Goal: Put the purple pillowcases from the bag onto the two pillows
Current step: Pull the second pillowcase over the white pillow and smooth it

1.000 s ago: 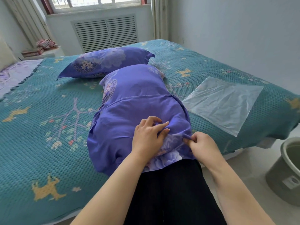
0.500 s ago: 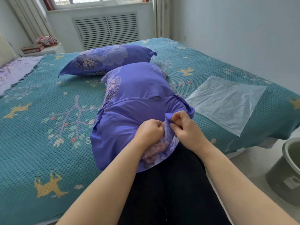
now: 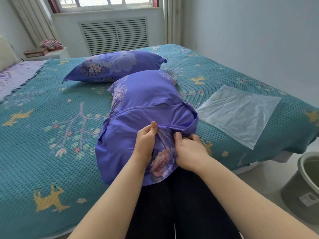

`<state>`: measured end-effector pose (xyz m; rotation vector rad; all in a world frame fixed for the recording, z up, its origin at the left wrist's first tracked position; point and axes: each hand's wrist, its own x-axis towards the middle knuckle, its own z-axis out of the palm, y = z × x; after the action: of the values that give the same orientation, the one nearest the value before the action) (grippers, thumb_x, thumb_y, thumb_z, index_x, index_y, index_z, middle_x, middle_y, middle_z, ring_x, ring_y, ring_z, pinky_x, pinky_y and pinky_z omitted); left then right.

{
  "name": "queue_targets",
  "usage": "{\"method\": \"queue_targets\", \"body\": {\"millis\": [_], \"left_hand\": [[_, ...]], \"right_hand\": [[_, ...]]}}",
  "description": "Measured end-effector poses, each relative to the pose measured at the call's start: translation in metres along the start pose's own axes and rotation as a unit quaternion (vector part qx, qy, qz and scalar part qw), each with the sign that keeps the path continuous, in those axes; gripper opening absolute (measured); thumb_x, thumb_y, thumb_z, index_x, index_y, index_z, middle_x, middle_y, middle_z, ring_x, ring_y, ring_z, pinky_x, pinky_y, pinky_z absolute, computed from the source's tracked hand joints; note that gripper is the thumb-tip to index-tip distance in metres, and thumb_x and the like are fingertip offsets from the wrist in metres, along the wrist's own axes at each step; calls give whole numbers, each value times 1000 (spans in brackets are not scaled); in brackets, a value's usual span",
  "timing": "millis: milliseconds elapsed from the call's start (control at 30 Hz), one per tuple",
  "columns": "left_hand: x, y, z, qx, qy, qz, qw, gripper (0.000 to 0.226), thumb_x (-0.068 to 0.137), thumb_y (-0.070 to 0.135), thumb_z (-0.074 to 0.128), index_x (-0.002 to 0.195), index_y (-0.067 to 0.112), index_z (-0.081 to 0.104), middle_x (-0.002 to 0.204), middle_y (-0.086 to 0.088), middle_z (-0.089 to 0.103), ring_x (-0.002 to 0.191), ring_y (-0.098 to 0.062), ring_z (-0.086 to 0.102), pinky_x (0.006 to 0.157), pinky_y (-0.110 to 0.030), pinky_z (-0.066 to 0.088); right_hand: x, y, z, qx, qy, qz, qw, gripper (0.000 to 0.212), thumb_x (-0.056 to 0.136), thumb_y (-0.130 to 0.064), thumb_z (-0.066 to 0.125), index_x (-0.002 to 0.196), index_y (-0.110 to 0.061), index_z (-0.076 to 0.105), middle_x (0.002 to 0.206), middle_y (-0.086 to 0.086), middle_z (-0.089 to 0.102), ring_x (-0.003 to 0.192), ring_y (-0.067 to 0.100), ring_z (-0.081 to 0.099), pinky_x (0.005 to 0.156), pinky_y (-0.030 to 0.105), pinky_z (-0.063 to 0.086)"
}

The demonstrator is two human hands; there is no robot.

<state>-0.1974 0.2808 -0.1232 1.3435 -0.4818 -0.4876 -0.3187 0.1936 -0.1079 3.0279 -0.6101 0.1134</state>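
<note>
Left hand: my left hand [image 3: 145,142] is curled, thumb up, pinching a bunched fold of the purple floral pillowcase [image 3: 146,118] at its open end.
Right hand: my right hand [image 3: 189,152] grips the same gathered edge just beside the left, fingers tucked into the cloth.
Hidden: the pillow inside is fully covered; the near end of the case hangs over my dark trousers [image 3: 172,204], and my fingertips are buried in the folds.
Second pillow: a purple flower-printed covered pillow [image 3: 115,65] lies farther up the bed, just beyond the one I hold.
Bag: the flat clear plastic bag [image 3: 240,112] lies to my right on the bed, apart from both hands.
Surface: a teal woven bedspread with yellow deer and flower motifs [image 3: 43,135].
Room: a slatted white radiator cover [image 3: 114,36] under a window, pale walls, and a grey plastic bucket [image 3: 303,185], cut off at the right edge.
</note>
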Motion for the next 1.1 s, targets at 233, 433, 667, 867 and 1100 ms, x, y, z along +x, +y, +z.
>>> {"method": "queue_targets", "body": {"millis": [233, 433, 667, 867, 1100], "left_hand": [[4, 22, 3, 443, 3, 210, 872, 45, 96, 32, 49, 56, 17, 35, 53, 5, 41, 59, -21, 45, 57, -32, 31], [23, 22, 2, 577, -114, 193, 786, 33, 95, 40, 49, 95, 15, 72, 103, 2, 68, 108, -20, 51, 91, -31, 42], [18, 24, 4, 513, -91, 194, 831, 25, 89, 41, 59, 86, 18, 69, 99, 5, 66, 95, -16, 58, 83, -33, 47], [-21, 21, -20, 479, 82, 405, 775, 12, 88, 25, 61, 90, 17, 69, 105, 3, 67, 100, -19, 58, 88, -38, 46], [-51, -21, -105, 282, 276, 210, 895, 39, 92, 26, 40, 122, 3, 48, 124, -17, 51, 117, -34, 49, 103, -43, 37]], "right_hand": [[25, 12, -30, -65, -134, 9, 989, 44, 77, -37, 60, 116, -19, 52, 113, -1, 64, 105, 22, 61, 86, 36, 39], [-1, 56, -41, 67, -214, 15, 974, 42, 68, -49, 68, 95, -16, 64, 80, 0, 68, 69, 19, 62, 57, 27, 44], [-26, 113, -45, 230, -56, 152, 960, 49, 90, -54, 49, 59, -17, 53, 55, -2, 50, 63, 23, 52, 55, 30, 35], [-19, 29, -7, 209, 117, 5, 971, 79, 64, -77, 47, 131, -34, 45, 137, -3, 44, 130, 19, 39, 111, 45, 27], [0, -22, 29, 55, 310, -133, 940, 38, 72, -33, 69, 109, -27, 59, 115, -1, 63, 108, 23, 60, 103, 47, 33]]}}
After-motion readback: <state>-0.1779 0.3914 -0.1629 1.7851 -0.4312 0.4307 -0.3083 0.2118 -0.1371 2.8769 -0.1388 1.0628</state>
